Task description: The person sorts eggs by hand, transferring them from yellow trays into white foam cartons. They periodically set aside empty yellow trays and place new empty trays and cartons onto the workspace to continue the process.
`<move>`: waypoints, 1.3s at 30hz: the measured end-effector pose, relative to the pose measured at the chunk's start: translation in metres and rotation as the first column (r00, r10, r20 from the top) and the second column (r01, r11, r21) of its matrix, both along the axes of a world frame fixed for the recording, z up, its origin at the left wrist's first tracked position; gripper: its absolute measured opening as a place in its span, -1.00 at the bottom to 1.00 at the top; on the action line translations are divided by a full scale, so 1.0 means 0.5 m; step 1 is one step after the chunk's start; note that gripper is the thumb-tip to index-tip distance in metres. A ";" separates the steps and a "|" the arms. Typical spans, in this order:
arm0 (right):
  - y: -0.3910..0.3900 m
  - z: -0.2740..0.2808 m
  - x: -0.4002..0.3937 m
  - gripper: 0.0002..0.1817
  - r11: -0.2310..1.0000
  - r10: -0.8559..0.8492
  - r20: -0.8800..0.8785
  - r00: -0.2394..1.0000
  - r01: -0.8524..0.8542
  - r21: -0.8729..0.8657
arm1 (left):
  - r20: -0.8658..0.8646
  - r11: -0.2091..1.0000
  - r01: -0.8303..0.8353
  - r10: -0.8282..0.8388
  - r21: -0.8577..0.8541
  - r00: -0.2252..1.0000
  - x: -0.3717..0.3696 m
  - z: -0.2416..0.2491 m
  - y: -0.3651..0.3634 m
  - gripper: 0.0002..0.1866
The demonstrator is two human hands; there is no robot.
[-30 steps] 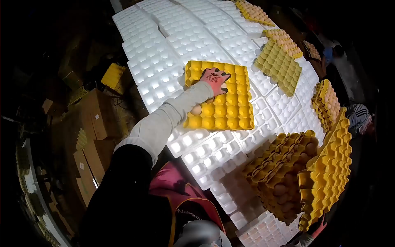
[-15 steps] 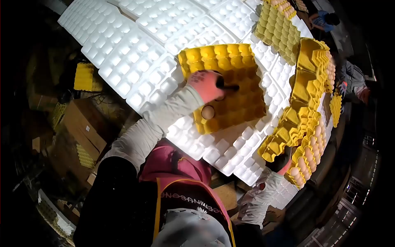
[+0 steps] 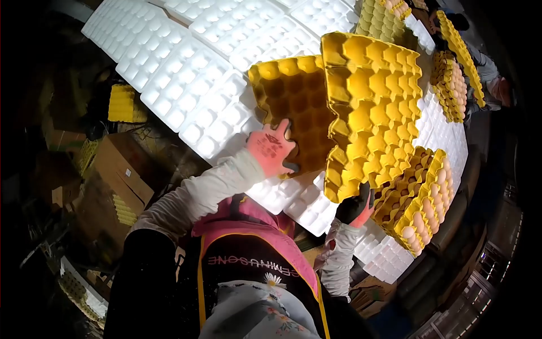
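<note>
My left hand (image 3: 272,149), in a pink and black glove, rests at the near-left edge of a yellow egg tray (image 3: 296,93) lying on the white foam. Its fingers are spread. A sliver of something pale, perhaps an egg, shows beside them. In a like glove, my right hand (image 3: 357,208) grips the lower edge of another yellow egg tray (image 3: 372,113), which is raised and tilted over the right part of the lying tray. Right of that hand stands a stack of yellow trays with eggs (image 3: 420,217).
White dimpled foam sheets (image 3: 197,85) cover the table. Further back are a paler tray (image 3: 379,24) and another egg stack (image 3: 450,85). A person (image 3: 486,65) at the far right is by an upright yellow tray (image 3: 460,56). Cardboard boxes (image 3: 121,169) stand below left.
My right hand has lifted a yellow tray off the right stack and swung it left, uncovering eggs. My left hand has drawn back to the lying tray's edge, its fingers spreading.
</note>
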State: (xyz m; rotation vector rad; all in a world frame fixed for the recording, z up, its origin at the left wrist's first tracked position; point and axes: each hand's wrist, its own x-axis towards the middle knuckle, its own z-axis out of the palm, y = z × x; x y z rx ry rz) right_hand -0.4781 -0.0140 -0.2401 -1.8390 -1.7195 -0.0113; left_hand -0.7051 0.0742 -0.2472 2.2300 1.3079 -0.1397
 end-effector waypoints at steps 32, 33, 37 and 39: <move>-0.265 -0.675 -0.682 -0.57 0.242 -0.703 -0.701 0.121 -0.886 -0.395 | 0.392 0.220 -0.975 0.896 0.018 0.210 -0.415 -0.624 -0.601 -0.60; -0.284 -0.780 -0.687 -0.60 0.270 -0.653 -0.740 0.162 -0.863 -0.427 | 0.403 0.211 -0.978 0.895 -0.006 0.190 -0.424 -0.694 -0.587 -0.60; -0.289 -1.221 -0.577 -0.61 0.276 -0.555 -0.804 0.214 -0.864 -0.421 | 0.079 0.206 -0.962 0.978 -0.179 0.194 -0.397 -0.895 -0.485 -0.48; -0.184 -1.379 -0.463 -0.51 0.342 -0.783 -0.621 0.042 -0.805 -0.486 | -0.163 -0.013 -0.871 0.984 -0.491 0.077 -0.386 -0.968 -0.429 -0.32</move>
